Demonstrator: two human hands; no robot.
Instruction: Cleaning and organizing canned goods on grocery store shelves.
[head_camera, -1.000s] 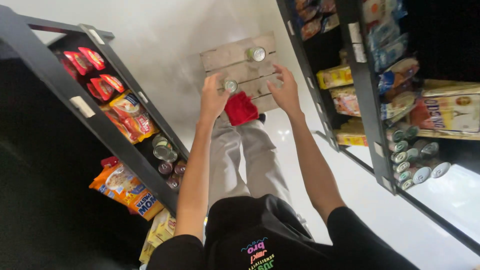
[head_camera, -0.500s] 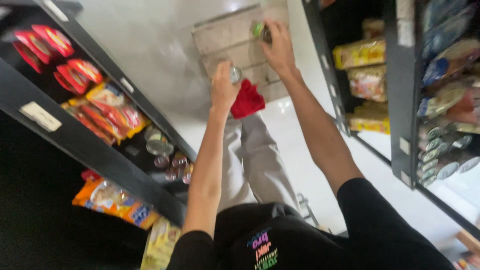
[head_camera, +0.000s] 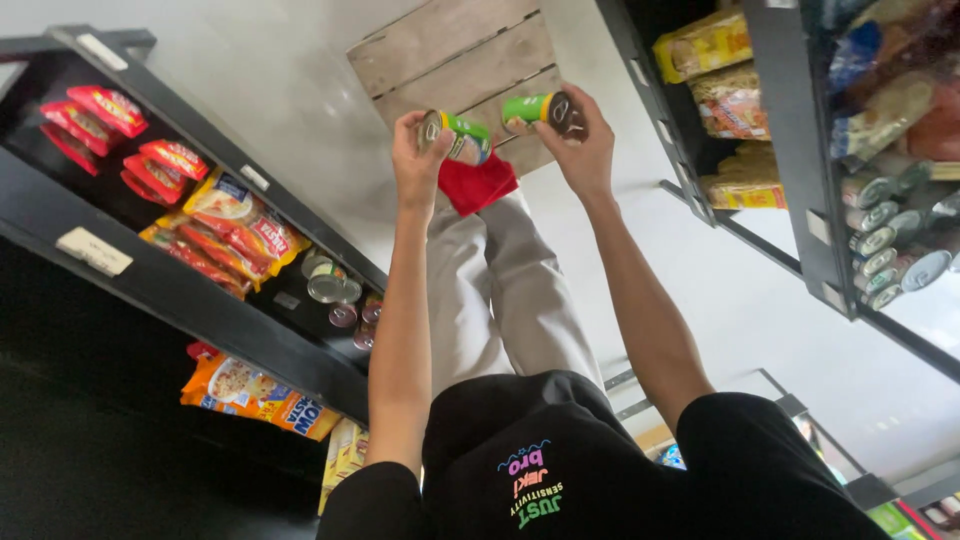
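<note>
Two small cylindrical metal tins with green paper labels, held out over the pale floor (head_camera: 250, 90), in front of the person's grey trousers (head_camera: 500, 290) and a red cloth (head_camera: 480, 185), just near of a weathered wooden pallet (head_camera: 450, 55). Left hand (head_camera: 415, 160) closed round the left tin (head_camera: 455, 135), fingers wrapped about the wall, silver end turned toward the camera. Right hand (head_camera: 580, 140) clamped on the right tin (head_camera: 540, 110), dark end pointing right, thumb and fingers across the labelled side. Tins close together, not touching as far as can be told.

Likely rigid and fairly heavy for their size, being sealed tins; no give under a squeeze. Smooth label and rounded wall probably a little slippery, so best taken round the middle of the wall, fingers opposite thumb, rather than by the narrow rims. Hard to break, but probably prone to denting if dropped, and to rolling once set down on the side.

Both arms stretched straight out from the black printed shirt (head_camera: 540, 470), elbows barely bent, wrists nearly level, tins lying roughly on their sides.

Black shelving (head_camera: 160, 280) to the left with red and orange snack packets (head_camera: 230, 220); more black shelving (head_camera: 790, 140) to the right with yellow packets (head_camera: 705, 45) and rows of small tins (head_camera: 880, 250).
</note>
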